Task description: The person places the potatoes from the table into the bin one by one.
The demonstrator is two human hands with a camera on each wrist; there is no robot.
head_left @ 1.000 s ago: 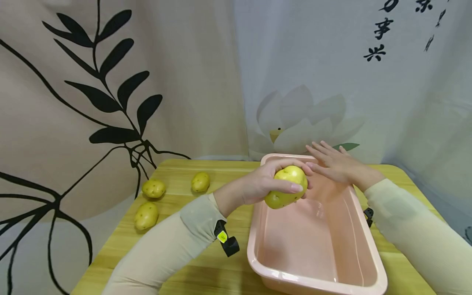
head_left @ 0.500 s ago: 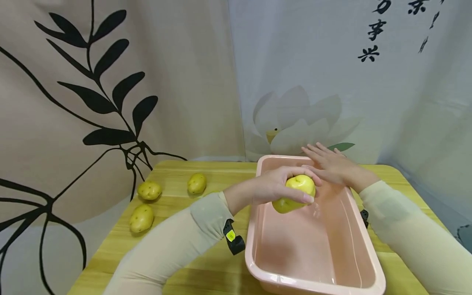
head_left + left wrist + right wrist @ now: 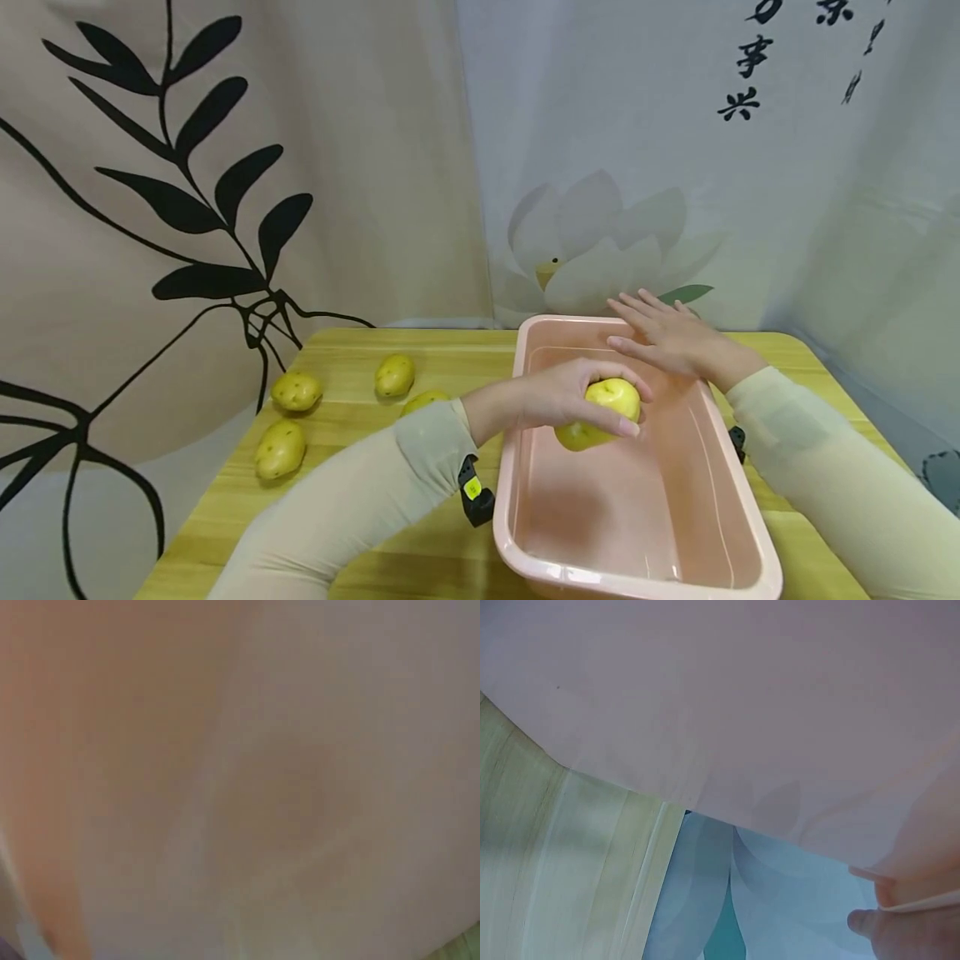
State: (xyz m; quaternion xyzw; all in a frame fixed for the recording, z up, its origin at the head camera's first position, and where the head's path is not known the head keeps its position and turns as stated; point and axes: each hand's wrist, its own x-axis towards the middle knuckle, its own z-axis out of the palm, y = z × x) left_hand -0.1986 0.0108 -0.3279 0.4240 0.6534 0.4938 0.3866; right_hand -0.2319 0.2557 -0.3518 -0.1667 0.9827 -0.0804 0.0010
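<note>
My left hand (image 3: 546,395) grips a yellow potato (image 3: 617,397), thumb on the near side and fingers curled over the far side. It holds the potato over the inside of a pink plastic basin (image 3: 592,575), apart from the basin's floor. With fingers stretched out, my right hand (image 3: 671,337) lies over the basin's far right rim. In the right wrist view, part of that hand (image 3: 911,934) shows beside the basin's outer wall (image 3: 705,697). A blurred pinkish surface fills most of the left wrist view, so the held potato cannot be made out there.
Several more potatoes lie on the wooden table (image 3: 420,533) at the left: one near the back (image 3: 394,375), one at the far left (image 3: 297,391), one in front of it (image 3: 281,450), and one partly behind my left sleeve (image 3: 424,402). A printed curtain (image 3: 390,167) hangs behind.
My left hand has moved right and lower over the basin with the potato. The right hand keeps its place at the rim. Another potato on the table has come into sight behind the left sleeve.
</note>
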